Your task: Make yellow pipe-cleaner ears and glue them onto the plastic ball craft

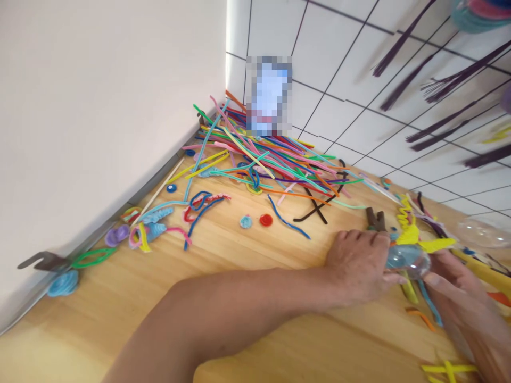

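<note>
Between my two hands is a small clear, rounded plastic piece (413, 261) with something pale blue inside. Yellow fuzzy pipe-cleaner shapes (409, 235) stick out at its top, and I cannot tell whether they are attached. My left hand (359, 263) grips its left end with the fingers curled, knuckles up. My right hand (459, 292), somewhat blurred, has its fingers closed around the other end. Below the plastic piece hangs a light blue pipe cleaner (431, 304), and an orange pipe-cleaner scrap (421, 317) lies on the wooden table (279, 335).
A heap of coloured pipe cleaners (271, 159) lies at the back corner, under a blurred-out phone (268, 96) leaning on the tiled wall. Small coiled pieces, like a red disc (265, 219), lie in front. Purple tassels (403, 45) hang at right. A white panel (112, 106) borders the left.
</note>
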`<state>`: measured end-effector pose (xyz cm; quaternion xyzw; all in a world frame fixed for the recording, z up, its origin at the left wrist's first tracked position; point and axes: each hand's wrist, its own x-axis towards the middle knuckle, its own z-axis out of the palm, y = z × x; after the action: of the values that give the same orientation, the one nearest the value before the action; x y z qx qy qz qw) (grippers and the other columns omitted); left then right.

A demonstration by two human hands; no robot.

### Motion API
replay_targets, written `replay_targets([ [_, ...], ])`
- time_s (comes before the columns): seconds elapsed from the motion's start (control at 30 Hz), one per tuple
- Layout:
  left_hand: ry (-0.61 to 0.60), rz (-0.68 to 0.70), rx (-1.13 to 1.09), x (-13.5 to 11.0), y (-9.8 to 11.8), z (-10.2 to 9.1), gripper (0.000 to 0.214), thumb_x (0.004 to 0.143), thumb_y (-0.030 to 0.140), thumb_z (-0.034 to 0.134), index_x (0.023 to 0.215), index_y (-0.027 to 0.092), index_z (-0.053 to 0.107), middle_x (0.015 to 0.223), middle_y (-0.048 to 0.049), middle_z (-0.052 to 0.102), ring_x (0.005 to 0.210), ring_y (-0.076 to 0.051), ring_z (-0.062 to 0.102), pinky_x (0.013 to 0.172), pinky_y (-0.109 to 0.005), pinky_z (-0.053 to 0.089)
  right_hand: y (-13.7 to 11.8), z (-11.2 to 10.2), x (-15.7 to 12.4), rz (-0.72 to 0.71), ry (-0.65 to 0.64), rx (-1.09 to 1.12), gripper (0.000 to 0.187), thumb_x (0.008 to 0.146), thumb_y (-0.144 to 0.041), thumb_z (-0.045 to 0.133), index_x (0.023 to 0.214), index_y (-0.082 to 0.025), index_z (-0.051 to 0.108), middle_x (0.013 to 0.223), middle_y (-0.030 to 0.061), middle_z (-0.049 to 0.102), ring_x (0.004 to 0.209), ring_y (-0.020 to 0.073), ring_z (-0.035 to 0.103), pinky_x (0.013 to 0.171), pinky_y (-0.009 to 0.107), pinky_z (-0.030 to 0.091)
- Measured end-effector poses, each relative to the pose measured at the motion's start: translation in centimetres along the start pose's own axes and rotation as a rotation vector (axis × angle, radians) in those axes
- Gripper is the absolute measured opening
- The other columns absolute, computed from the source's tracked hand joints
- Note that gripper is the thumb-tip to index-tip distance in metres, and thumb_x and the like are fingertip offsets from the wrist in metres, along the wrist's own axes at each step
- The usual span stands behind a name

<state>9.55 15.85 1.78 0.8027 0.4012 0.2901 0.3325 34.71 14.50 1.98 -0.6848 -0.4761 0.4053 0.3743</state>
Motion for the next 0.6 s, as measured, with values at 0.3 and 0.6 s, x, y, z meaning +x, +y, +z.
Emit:
replay_targets([
  [0.3,0.055,0.02,0.011,-0.1,-0.6,0.6,0.06,0.098,0.052,0.076,0.141,0.016,0.055,0.135,-0.0154,0.075,0.125,-0.034,0.071,0.104,-0.05,0.057,0.0,-0.2,0.3,-0.095,-0.049,-0.017,0.062,0.056,-0.067,0.098,0.11,-0.042,0.082,0.128,0.0101,0.081,0.121,0.0444,0.076,0.107,0.06,0.063],
  [0.6,0.15,0.043,-0.047,0.0,-1.1,1.0,0.061,0.085,0.049,0.089,0.133,0.021,0.062,0.126,-0.0123,0.078,0.117,-0.034,0.074,0.104,-0.049,0.057,-0.6,1.4,0.8,-0.339,-0.334,0.173,0.052,0.074,-0.059,0.095,0.113,-0.029,0.076,0.117,0.0063,0.081,0.106,0.028,0.077,0.097,0.042,0.062],
])
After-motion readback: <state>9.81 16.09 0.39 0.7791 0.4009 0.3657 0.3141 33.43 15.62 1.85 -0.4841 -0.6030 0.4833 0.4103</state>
